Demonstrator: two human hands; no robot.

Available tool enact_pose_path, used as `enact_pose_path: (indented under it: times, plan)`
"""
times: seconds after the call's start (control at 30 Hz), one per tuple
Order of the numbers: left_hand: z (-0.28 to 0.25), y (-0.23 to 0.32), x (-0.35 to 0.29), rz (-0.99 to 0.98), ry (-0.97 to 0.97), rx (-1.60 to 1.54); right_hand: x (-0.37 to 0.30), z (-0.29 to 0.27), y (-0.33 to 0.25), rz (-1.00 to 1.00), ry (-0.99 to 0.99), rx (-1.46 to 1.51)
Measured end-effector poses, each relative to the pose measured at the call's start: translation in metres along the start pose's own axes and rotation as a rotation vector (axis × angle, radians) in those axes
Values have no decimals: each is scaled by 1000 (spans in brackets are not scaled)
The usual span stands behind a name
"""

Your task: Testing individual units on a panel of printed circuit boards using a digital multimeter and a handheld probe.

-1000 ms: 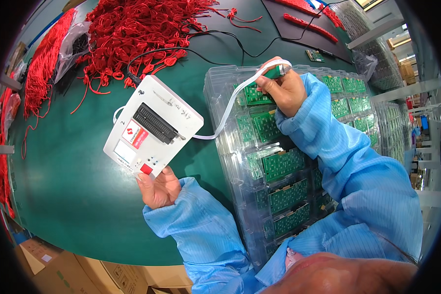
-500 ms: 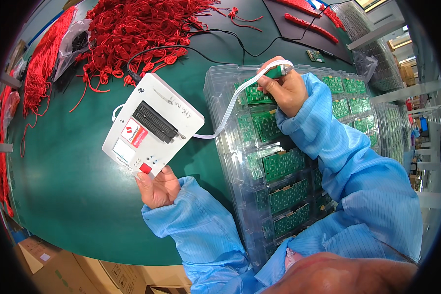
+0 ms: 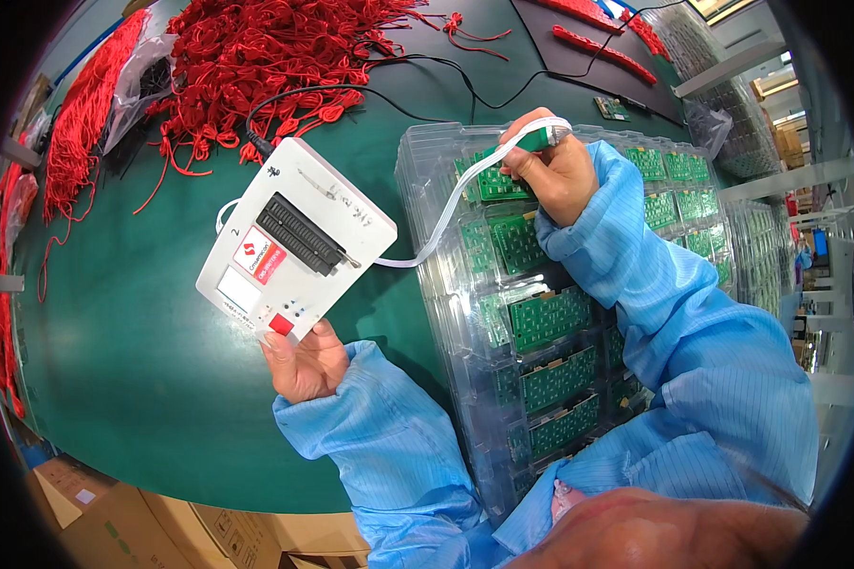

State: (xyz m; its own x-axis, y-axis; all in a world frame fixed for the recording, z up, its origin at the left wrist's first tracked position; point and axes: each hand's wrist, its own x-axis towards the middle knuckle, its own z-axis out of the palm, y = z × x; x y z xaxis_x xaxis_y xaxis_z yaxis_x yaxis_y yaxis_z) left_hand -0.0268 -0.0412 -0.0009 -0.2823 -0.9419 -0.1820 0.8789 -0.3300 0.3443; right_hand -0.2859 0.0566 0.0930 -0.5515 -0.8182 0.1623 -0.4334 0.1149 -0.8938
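Observation:
My left hand (image 3: pixel 306 365) pinches the lower corner of a white chip programmer (image 3: pixel 299 204), its thumb beside the red button (image 3: pixel 281 324). A long black chip socket (image 3: pixel 301 233) with a small lever sits on the programmer's face, and small blue lights show near the button. From its right side a white ribbon cable (image 3: pixel 443 213) loops to a green probe (image 3: pixel 538 138), which my right hand (image 3: pixel 562 178) grips with closed fingers. The probe's tip points left, over a green circuit board (image 3: pixel 503 185) at the tray's far left; whether it touches is hard to see.
Stacked clear plastic trays (image 3: pixel 434 275) hold several rows of green boards on the right. A heap of red cords (image 3: pixel 275 57) lies at the back, with black cables (image 3: pixel 427 62) running past it. Cardboard boxes (image 3: pixel 133 526) stand below the green table's (image 3: pixel 161 379) near edge.
Almost nothing differs. The programmer has shifted very slightly up and left in my left hand; my right hand keeps its place with the probe.

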Motion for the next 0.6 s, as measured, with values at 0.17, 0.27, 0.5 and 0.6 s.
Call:
enact_pose_path:
  times: [0.17,0.27,0.5,0.6]
  plan:
    - [2,0,-2,-5,16,-12,0,1,0,-11,6,8]
    - [4,-1,-3,-3,4,-26,0,1,-1,-13,6,9]
    - [3,-1,-2,24,3,-42,-1,2,-3,24,12,-26]
    - [3,-1,-3,14,-20,-82,0,2,-4,55,14,-61]
